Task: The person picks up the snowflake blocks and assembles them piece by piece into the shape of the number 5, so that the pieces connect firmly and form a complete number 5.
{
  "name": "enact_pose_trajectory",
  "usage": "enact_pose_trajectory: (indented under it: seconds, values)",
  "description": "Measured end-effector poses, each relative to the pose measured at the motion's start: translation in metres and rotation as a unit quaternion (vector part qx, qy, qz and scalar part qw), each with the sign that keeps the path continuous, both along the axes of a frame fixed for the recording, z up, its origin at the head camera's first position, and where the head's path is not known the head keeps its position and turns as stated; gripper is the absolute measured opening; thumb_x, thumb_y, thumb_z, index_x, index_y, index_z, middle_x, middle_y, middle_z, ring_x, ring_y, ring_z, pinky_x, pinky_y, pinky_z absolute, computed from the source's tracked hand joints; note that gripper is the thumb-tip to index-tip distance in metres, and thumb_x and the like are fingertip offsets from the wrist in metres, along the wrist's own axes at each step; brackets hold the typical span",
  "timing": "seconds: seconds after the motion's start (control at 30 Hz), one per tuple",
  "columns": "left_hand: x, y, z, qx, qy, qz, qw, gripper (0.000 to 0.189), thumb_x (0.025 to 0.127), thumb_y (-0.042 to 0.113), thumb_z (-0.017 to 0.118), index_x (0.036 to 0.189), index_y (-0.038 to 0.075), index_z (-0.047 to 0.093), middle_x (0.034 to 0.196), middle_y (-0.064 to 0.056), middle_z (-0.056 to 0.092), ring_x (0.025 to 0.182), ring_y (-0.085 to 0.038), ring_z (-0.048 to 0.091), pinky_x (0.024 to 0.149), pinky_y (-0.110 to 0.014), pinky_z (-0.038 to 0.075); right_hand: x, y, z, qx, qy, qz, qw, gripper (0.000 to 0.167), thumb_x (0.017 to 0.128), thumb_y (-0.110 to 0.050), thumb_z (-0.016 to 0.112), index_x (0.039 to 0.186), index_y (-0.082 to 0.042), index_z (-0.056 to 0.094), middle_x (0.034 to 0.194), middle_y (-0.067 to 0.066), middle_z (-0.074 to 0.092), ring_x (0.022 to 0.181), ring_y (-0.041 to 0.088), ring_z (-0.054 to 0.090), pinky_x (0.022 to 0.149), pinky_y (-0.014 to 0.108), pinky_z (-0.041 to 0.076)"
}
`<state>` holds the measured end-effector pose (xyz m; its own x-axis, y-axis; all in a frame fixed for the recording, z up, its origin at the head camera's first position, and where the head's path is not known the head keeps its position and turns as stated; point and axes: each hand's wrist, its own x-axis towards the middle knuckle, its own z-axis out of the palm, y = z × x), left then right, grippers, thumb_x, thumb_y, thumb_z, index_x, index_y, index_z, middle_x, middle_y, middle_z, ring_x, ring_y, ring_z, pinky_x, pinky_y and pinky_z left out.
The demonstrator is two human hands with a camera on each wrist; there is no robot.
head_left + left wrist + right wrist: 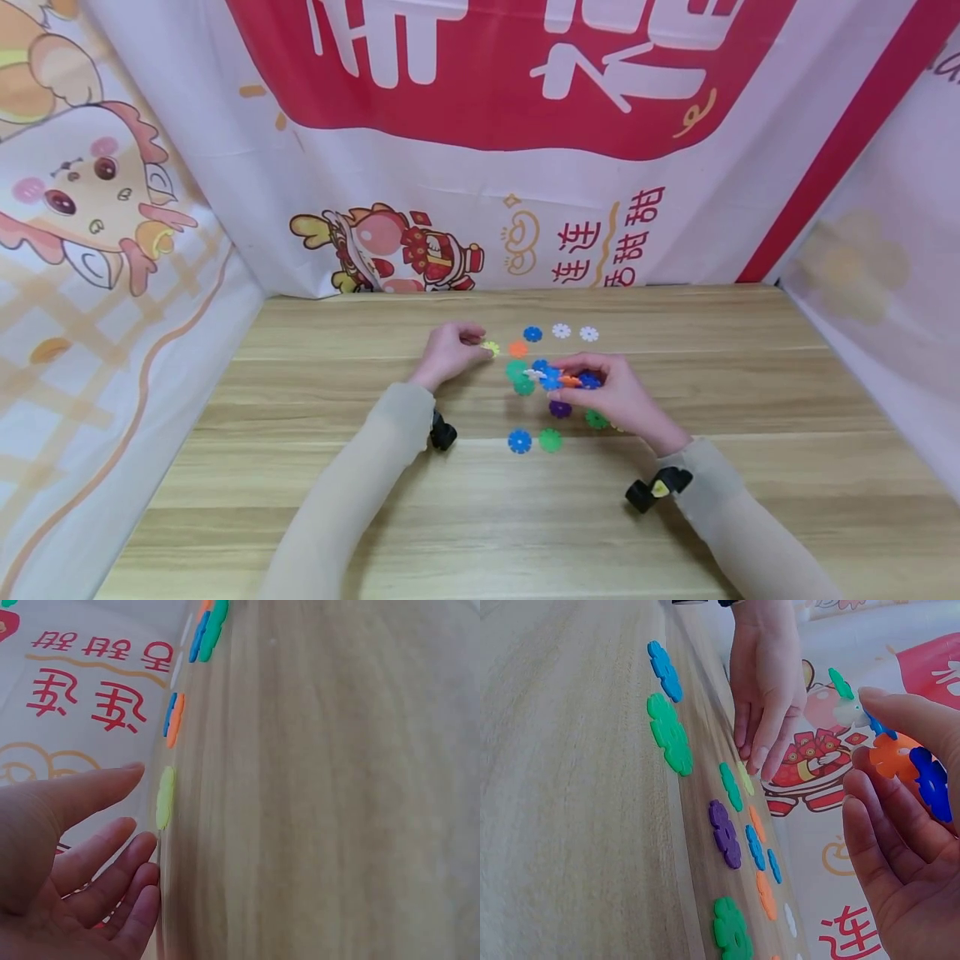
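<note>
My right hand [615, 392] pinches a chain of interlocked plastic snowflake discs between thumb and fingers, held up over the table. In the right wrist view the chain shows an orange disc [895, 755], a dark blue disc [931, 784], a white disc [848, 712] and a green disc [840, 683], with blue partly hidden by the thumb. My left hand [450, 352] reaches to a yellow snowflake disc [491, 347] lying on the table. In the left wrist view, its thumb and loosely bent fingers stand apart, just short of the yellow disc [166, 799].
Loose discs lie around the hands: an orange one [518, 349], a blue one [532, 333], white ones [561, 331] and a purple one [560, 409]. Nearer lie a blue disc [519, 441] and a green disc [550, 440]. A printed cloth [450, 183] hangs behind the wooden table [480, 525].
</note>
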<state>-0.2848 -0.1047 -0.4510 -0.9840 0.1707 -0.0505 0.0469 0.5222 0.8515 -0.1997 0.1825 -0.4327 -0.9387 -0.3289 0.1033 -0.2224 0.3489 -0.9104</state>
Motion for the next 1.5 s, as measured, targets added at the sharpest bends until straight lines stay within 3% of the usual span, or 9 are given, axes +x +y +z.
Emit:
enact_pose_trajectory:
  seconds: [0.33,1.0,1.5]
  values:
    - [-0.002,0.007,0.004,-0.05,-0.01,-0.002,0.9987,0.04,0.085,0.014,0.084,0.121,0.002,0.071,0.116,-0.008,0.07,0.108,-0.022,0.062,0.098,-0.037,0.05,0.0,0.0,0.0,-0.001,0.004,0.002,1.0,0.039,0.082,-0.037,0.088,0.117,-0.021,0.077,0.117,-0.005,0.072,0.106,0.021,0.063,0.094,0.048,0.047]
    - [-0.005,0.014,-0.001,-0.087,0.006,0.021,0.996,0.026,0.082,0.013,0.087,0.105,0.006,0.075,0.101,-0.006,0.07,0.096,-0.022,0.062,0.089,-0.036,0.051,-0.001,-0.001,0.0,-0.001,0.004,0.005,1.0,0.039,0.083,-0.034,0.087,0.117,-0.019,0.077,0.118,-0.004,0.072,0.107,0.021,0.062,0.095,0.047,0.046]
    - [0.003,0.014,0.002,-0.051,-0.017,0.029,0.9981,0.026,0.083,0.004,0.084,0.103,0.005,0.068,0.092,-0.005,0.069,0.088,-0.021,0.064,0.083,-0.036,0.053,0.0,0.001,-0.001,-0.002,0.003,0.002,1.0,0.039,0.083,-0.034,0.087,0.118,-0.018,0.076,0.119,-0.004,0.071,0.106,0.021,0.062,0.094,0.047,0.047]
